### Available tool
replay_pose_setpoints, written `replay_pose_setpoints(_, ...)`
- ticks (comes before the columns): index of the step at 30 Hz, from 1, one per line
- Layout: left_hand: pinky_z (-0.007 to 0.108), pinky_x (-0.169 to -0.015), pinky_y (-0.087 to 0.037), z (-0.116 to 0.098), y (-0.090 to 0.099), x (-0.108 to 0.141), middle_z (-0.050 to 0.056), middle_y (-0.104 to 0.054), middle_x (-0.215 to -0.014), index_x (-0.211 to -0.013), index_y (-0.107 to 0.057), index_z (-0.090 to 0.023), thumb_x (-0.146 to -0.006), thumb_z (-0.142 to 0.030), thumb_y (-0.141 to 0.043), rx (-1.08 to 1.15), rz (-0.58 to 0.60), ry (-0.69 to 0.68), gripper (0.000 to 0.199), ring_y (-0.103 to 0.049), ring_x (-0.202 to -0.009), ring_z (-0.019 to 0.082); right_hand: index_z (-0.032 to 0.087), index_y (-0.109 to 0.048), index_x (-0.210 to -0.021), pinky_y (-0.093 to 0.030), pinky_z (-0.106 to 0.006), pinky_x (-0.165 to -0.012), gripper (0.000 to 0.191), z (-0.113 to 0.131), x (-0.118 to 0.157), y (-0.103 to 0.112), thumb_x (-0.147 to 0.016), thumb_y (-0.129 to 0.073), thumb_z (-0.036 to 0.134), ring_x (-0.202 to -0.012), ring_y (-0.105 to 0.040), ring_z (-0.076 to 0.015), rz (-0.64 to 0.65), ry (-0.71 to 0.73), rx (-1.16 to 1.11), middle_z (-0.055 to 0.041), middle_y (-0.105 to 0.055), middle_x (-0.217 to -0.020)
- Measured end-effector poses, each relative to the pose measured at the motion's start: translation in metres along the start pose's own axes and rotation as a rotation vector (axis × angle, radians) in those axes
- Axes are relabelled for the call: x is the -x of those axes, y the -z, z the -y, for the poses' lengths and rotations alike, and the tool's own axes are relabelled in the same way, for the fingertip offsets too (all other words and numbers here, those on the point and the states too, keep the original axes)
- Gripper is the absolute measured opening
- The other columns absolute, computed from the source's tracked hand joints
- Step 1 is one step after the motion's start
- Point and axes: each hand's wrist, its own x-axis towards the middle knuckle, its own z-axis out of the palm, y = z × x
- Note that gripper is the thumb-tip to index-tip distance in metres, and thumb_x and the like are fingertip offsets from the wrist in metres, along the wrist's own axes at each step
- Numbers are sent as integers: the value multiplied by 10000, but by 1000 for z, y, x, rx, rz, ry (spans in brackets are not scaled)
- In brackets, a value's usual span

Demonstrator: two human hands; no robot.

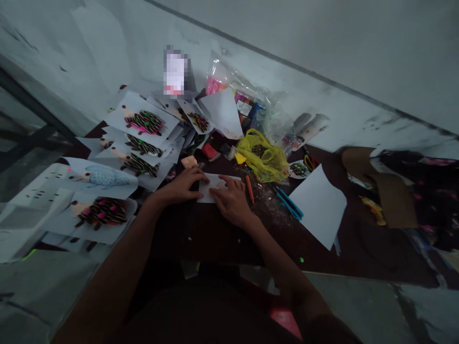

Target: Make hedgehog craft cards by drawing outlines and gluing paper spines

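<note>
A small white sheet of paper (206,195) lies flat on the dark table, with a faint pinkish outline or shape on it, partly covered by my fingers. My left hand (183,185) rests on the sheet's left edge, fingers stretched and thumb apart. From the right, my right hand (231,199) presses its fingertips onto the sheet, index finger and thumb extended. A peach-coloured lump (189,162), perhaps modelling clay, sits just beyond my left hand. Right of the sheet lie an orange stick (250,189), like a crayon or pen, and blue-handled scissors (289,203).
Hedgehog pictures (143,122) with striped spines are piled at left. A yellow plastic bag (263,160) holds dark striped bits. Clear bags of coloured packs (245,106) lean at the wall. White paper (321,208), cardboard (396,200) and dark patterned cloth (433,191) lie rightward.
</note>
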Motion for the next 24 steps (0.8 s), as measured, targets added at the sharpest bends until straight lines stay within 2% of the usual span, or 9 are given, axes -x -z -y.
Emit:
replay_pose_setpoints(9, 444, -1099, -351, 0, 0, 1, 109, -568, -1207, -1157, -633, -157, -815, -355, -654, -1, -9, -24, 396, -497, -1212, 294, 345, -715, -1212, -287, -446, -1022, 308, 0, 3, 0, -998, -495, 366, -1207, -444, -274, -13, 26, 48, -87, -489, -1450)
replay_pose_setpoints(24, 450, -1092, -352, 3, -1, 1, 104, -577, -1222, -1162, -630, -183, -821, -337, -665, -7, -2, -26, 376, -502, -1213, 296, 331, -709, -1221, -288, -456, -1024, 300, 1, 5, -2, -977, -537, 355, -1209, -453, -279, -16, 25, 2, -88, -475, -1470)
